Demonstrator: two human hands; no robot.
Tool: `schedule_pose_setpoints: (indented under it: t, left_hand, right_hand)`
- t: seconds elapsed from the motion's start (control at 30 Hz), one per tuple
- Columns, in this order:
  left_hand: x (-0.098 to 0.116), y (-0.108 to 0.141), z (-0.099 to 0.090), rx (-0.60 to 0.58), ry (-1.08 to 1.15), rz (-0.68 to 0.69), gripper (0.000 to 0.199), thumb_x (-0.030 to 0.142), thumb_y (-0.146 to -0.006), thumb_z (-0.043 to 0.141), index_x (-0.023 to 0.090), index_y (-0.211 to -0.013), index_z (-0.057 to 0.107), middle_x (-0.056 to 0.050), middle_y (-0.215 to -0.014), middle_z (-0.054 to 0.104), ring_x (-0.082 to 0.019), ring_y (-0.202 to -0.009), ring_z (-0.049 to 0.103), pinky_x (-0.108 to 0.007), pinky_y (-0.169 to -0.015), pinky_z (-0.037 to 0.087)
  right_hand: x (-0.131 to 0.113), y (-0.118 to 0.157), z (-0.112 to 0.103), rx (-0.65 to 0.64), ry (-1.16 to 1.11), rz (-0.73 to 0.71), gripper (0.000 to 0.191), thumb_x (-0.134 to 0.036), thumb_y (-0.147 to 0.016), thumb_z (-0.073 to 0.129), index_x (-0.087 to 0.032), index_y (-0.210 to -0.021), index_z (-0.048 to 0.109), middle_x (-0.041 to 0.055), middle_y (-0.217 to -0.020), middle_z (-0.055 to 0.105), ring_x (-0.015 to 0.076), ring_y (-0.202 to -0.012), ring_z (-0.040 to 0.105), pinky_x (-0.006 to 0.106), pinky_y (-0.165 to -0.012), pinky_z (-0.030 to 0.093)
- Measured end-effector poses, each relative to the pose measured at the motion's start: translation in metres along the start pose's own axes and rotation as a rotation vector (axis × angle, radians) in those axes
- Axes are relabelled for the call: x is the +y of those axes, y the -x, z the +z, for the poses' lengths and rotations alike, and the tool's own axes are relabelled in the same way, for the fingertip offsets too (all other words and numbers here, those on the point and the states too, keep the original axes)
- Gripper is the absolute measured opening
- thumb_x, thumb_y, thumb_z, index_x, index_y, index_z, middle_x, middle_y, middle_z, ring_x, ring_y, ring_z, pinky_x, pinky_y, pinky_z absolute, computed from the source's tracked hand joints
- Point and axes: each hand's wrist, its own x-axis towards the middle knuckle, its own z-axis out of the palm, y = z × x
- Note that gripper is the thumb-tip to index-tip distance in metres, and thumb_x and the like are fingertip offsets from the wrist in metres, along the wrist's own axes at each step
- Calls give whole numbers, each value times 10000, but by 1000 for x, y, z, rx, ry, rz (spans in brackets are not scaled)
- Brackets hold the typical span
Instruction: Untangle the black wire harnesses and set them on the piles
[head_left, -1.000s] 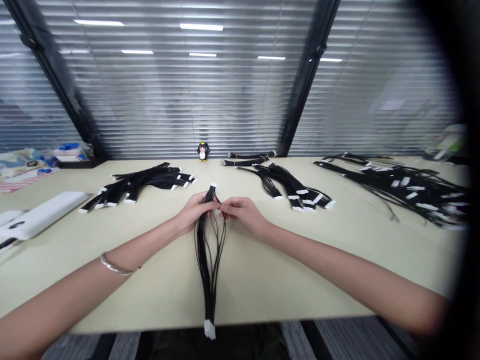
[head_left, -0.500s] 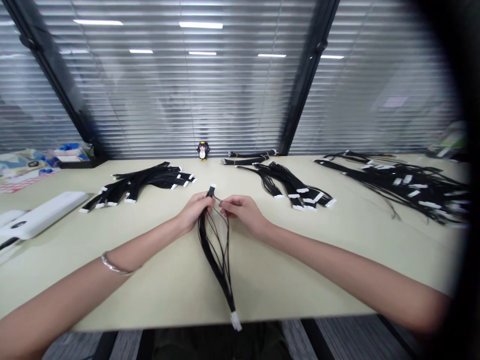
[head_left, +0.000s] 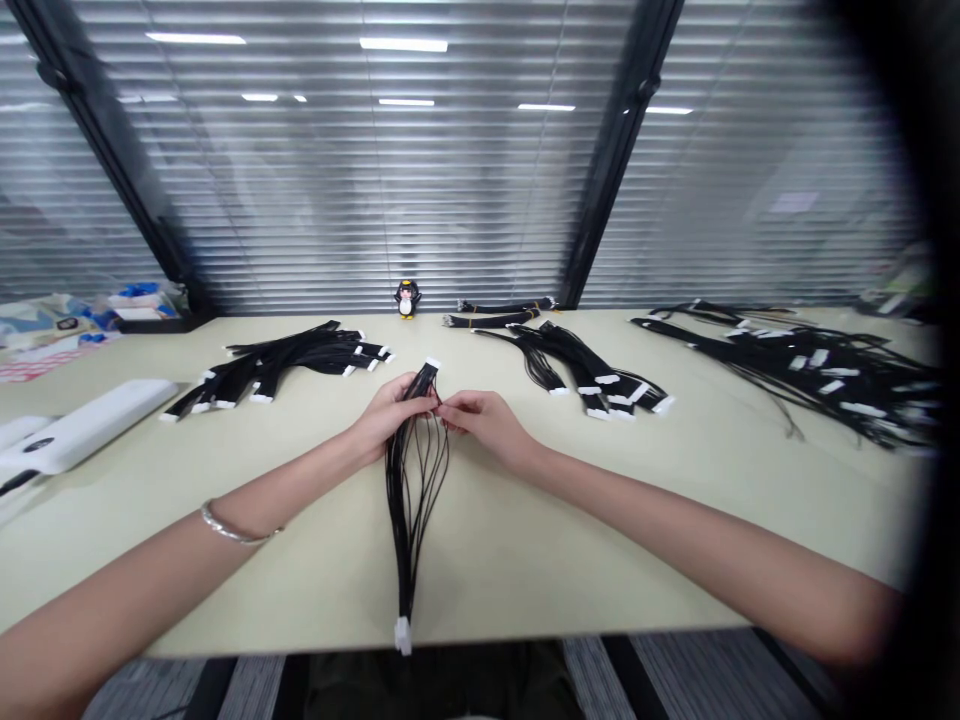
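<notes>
My left hand (head_left: 391,415) is closed round the upper part of a black wire harness (head_left: 403,520), just below its white connector. The thin wires hang down and spread into loops on the right side. Their lower ends run into another white connector (head_left: 403,635) at the table's front edge. My right hand (head_left: 472,415) pinches the wires at the upper right of the harness, its fingertips meeting my left thumb. Which wires lie between those fingertips is too small to tell.
Piles of similar harnesses lie at the back left (head_left: 285,365), right of centre (head_left: 592,370) and far right (head_left: 817,375). Two tied wire bundles (head_left: 491,320) and a penguin figure (head_left: 407,299) stand along the back. A white power bank (head_left: 97,428) lies at the left.
The lower connector has swung left, and the wires have fanned out more. The upper connector has tilted to the right. My left thumb now reaches across to my right fingertips.
</notes>
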Motion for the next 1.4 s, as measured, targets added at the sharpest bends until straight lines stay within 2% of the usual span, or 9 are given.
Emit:
schedule_pose_setpoints:
  t: [0.33,0.47,0.6,0.77,0.93,1.03,1.13,1.27,1.4]
  left_hand:
    - [-6,-1,2,68,-203,20,180,222,-667,573,133,-819,535,-1,-743,541,-60,-640,481,-178,-597,382]
    - [-1,-1,1,4,7,-9,238,223,-666,592,133,-883,557,-20,-827,571,-78,-731,531,-189,-675,418]
    - [1,-1,0,-28,212,-50,274,347,-731,561,111,-868,574,-65,-904,600,-112,-808,575,-244,-777,456]
    - [-6,-3,-4,124,242,-64,325,361,-700,625,111,-902,578,-81,-926,621,-105,-795,598,-233,-765,478]
    - [-9,-6,-8,188,327,-96,328,400,-726,587,154,-929,514,-66,-932,610,-129,-768,624,-260,-670,514]
    - [-8,-9,-11,255,446,-113,324,439,-747,546,171,-916,481,-44,-893,603,-106,-711,611,-262,-664,520]
    - [-4,-13,-12,283,542,-132,346,474,-738,545,163,-883,497,11,-687,531,-50,-592,545,-197,-622,500]
    - [10,-15,-3,328,544,-108,300,415,-717,599,163,-830,482,39,-619,470,-20,-535,490,-142,-542,451]
    - [30,-15,10,471,603,-57,262,383,-763,546,174,-899,469,-18,-865,583,-74,-743,602,-220,-721,514]
  right_hand:
    - [-3,1,0,77,-28,24,258,-396,-752,567,-145,-742,625,34,-713,584,113,-622,464,249,-606,372]
    - [0,0,0,64,-19,20,278,-416,-768,548,-147,-739,610,31,-707,571,114,-624,472,251,-615,375]
    - [0,0,1,56,20,10,270,-405,-795,515,-150,-736,584,11,-656,528,114,-599,460,246,-593,363]
    - [-12,10,9,-28,271,-140,171,-293,-812,495,-166,-719,562,-4,-663,543,118,-632,460,239,-613,328]
    - [-25,18,16,-85,311,-166,257,-344,-865,426,-167,-694,497,-6,-671,502,112,-630,429,236,-601,314]
    - [-23,14,14,-31,219,-80,266,-419,-885,386,-188,-867,518,14,-822,549,125,-726,478,249,-668,359]
    - [-21,4,10,-43,-3,72,335,-490,-854,429,-192,-992,497,49,-979,561,144,-831,528,277,-754,402]
    - [-31,-4,15,-288,-408,270,366,-506,-794,526,-162,-916,509,60,-907,574,154,-832,567,291,-783,436]
    - [-46,-4,29,-433,-562,383,304,-357,-726,663,-156,-908,528,42,-835,588,126,-722,583,255,-708,446]
